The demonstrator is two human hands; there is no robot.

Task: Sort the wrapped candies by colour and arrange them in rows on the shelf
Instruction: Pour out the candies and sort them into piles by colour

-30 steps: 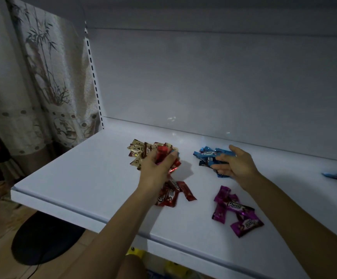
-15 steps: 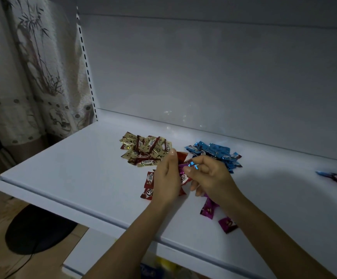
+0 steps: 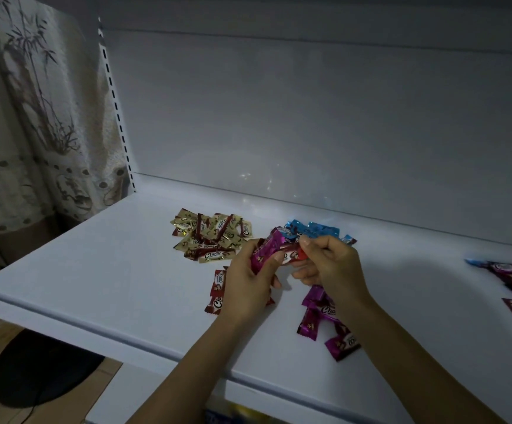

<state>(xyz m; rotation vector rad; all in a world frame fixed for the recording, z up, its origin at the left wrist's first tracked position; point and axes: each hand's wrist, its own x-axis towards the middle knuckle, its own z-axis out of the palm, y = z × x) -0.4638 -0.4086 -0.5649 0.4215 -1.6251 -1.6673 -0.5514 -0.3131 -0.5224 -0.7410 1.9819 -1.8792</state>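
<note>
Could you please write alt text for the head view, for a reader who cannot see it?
Over a white shelf, the left hand grips purple candies and the right hand pinches a red candy. A gold pile, a blue pile, red pieces and purple pieces lie around them.

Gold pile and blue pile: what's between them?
Head view: bare shelf lies between them; the purple candy held in the left hand juts across that gap.

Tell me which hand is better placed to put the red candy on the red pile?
Probably the right hand: it pinches the red candy, while the left hand is full of purple candies. The red pile lies close by.
</note>
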